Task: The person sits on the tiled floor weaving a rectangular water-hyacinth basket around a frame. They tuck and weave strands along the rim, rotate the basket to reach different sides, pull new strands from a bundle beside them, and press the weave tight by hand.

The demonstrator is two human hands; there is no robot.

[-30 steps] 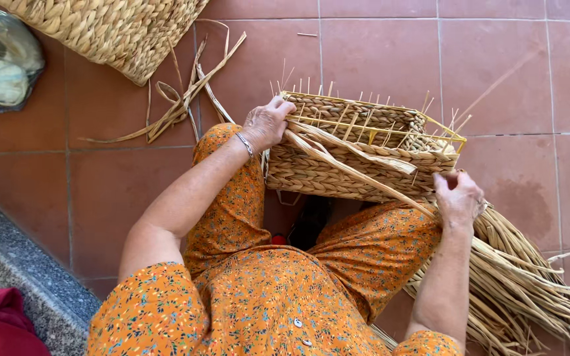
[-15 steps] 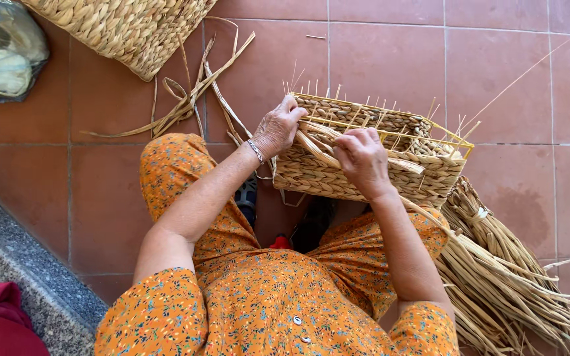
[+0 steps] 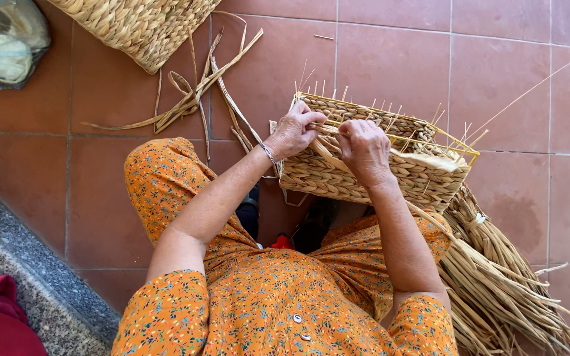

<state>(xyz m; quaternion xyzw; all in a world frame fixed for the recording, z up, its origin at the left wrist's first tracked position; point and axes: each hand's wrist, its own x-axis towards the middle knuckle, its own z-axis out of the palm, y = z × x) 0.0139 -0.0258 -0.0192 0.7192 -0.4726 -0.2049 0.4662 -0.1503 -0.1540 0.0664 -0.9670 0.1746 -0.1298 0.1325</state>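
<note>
While half-woven rectangular basket [image 3: 377, 158] is propped on floor against knees, left hand [image 3: 293, 132] is closed around near rim corner; right hand [image 3: 364, 148] is curled, flat straw strand [image 3: 423, 160] pinched at rim. Basket judged light, walls stiff yet springy, upright stakes brittle; best held at wire-framed rim. Interior largely hidden, loose strand ends seen. Finished woven basket [image 3: 133, 23], contents unseen, lies well apart; straw bundle [image 3: 496, 283] beside right knee.
</note>
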